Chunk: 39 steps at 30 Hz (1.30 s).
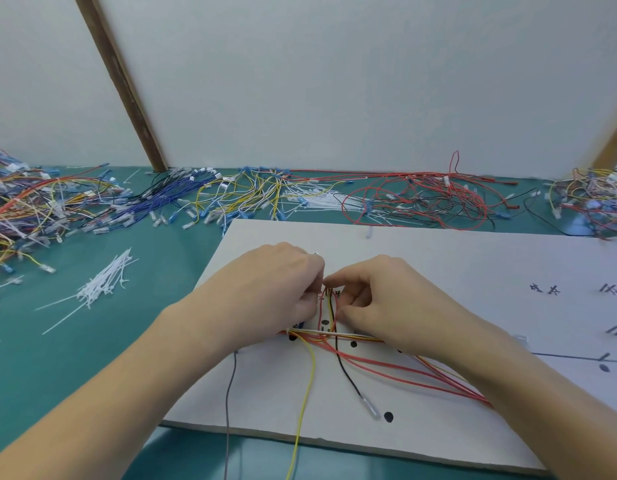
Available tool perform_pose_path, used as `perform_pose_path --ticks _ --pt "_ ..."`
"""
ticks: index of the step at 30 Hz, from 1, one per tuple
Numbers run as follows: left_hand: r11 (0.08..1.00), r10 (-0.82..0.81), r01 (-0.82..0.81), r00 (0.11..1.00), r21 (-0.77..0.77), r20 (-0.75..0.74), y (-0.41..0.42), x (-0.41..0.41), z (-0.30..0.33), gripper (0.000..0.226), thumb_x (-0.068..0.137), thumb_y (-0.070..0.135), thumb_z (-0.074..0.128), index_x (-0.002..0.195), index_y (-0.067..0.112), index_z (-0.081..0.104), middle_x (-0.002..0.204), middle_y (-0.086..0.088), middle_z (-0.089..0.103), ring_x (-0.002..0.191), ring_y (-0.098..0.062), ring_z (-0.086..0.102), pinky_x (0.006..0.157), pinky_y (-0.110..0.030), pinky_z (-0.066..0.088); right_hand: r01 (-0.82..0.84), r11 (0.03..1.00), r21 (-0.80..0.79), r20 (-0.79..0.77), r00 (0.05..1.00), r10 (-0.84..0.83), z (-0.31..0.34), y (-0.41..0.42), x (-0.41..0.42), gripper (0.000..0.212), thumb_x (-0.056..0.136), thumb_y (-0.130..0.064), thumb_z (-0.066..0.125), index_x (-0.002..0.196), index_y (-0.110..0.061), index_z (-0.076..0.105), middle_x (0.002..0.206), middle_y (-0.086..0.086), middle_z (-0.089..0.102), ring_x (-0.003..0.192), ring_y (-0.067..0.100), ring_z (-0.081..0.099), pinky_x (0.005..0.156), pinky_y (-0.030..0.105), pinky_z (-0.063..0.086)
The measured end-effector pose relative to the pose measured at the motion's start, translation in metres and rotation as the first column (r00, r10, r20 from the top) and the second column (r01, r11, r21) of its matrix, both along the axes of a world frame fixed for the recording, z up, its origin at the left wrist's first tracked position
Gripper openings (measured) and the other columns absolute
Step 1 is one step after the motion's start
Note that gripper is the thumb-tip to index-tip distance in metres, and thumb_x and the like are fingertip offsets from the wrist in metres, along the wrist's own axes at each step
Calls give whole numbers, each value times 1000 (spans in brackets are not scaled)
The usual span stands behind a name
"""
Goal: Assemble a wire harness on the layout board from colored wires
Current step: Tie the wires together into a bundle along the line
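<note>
Closest to us, both forearms reach in over the front edge of the white board [438, 258], which sits on a green table [92, 358]. Left hand [283, 285] and right hand [379, 299] meet around the middle of the board, fingers curled in tight around a small upright bunch of wires [329, 306], red, yellow and black, though the fingertips hide exactly what each one is pinching. Looks like they're bundling or tying that branch, just guessing. A yellow wire [305, 393] and a black wire [345, 368] trail loose toward the front edge, and red wires [421, 372] run off under the right wrist. Further back there's a little heap of white zip ties [106, 284] off to the left and big tangles of spare wires [231, 199] along the wall. Risk I see: that right forearm lies over the red run, so any shift could drag it off its route, and the dangling yellow one could snag.
</note>
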State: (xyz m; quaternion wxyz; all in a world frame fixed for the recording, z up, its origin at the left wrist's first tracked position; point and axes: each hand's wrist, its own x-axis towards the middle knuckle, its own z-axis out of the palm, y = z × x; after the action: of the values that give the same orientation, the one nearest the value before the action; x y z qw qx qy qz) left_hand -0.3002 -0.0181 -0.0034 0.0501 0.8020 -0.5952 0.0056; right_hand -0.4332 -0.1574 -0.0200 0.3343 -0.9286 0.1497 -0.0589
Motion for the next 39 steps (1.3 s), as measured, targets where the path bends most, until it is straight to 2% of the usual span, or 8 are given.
perform_pose_path --ticks 5,11,14,16,20,26,35,39 --pt "989 -2 -46 948 -142 -319 -1 13 -4 11 85 22 72 81 32 70 74 15 68 73 -5 62 70 -24 51 6 1000 20 -43 999 -5 3 -3 3 42 84 -6 62 119 -25 75 76 0 75 67 14 67 69 30 57" --pt "957 -63 -150 726 -247 -684 1 19 -19 17 86 14 77 89 30 74 78 4 76 74 -24 66 64 -29 53 -71 984 162 -68 994 82 1 -7 1 30 89 -8 63 112 -25 74 60 -7 61 48 5 47 52 22 41" --pt "929 -133 -192 626 -317 -768 2 11 -30 18 87 8 77 96 24 75 81 2 76 72 -16 67 70 -30 54 -62 982 179 -12 998 65 -3 -9 1 23 88 -11 67 104 -26 74 60 -10 61 50 3 50 53 20 41" --pt "916 -155 -201 623 -348 -767 4 7 -36 19 86 8 78 96 24 75 80 4 75 70 -7 63 67 -22 52 -44 978 203 24 999 40 -7 -8 0 23 86 -12 71 104 -27 74 65 -8 66 53 2 55 55 18 44" --pt "929 -100 -163 755 -333 -648 5 10 -40 13 84 20 82 87 31 77 75 7 73 64 -2 56 59 -16 43 -30 976 215 61 998 17 -11 -8 -1 31 83 -9 77 106 -29 71 77 0 74 59 6 63 59 22 52" --pt "936 -59 -195 735 -293 -675 15 11 -30 19 79 21 87 90 33 79 79 14 76 71 -5 69 65 -21 54 -5 939 343 99 995 -30 -10 -12 -8 37 80 2 77 102 -27 72 81 -4 77 64 8 68 59 22 54" --pt "966 101 -169 943 -193 -317 20 1 -21 10 82 38 74 91 39 75 79 22 66 89 3 54 72 -13 39 3 962 273 131 991 -40 -13 -7 -6 32 79 1 77 95 -26 75 80 -2 75 62 5 67 60 14 51" --pt "964 148 -207 938 -165 -313 21 1 -20 7 84 41 69 88 37 73 71 21 67 78 4 58 62 -12 40 3 968 249 121 992 -35 -12 -6 -6 31 79 2 74 93 -26 75 79 -3 75 60 4 66 60 14 50"
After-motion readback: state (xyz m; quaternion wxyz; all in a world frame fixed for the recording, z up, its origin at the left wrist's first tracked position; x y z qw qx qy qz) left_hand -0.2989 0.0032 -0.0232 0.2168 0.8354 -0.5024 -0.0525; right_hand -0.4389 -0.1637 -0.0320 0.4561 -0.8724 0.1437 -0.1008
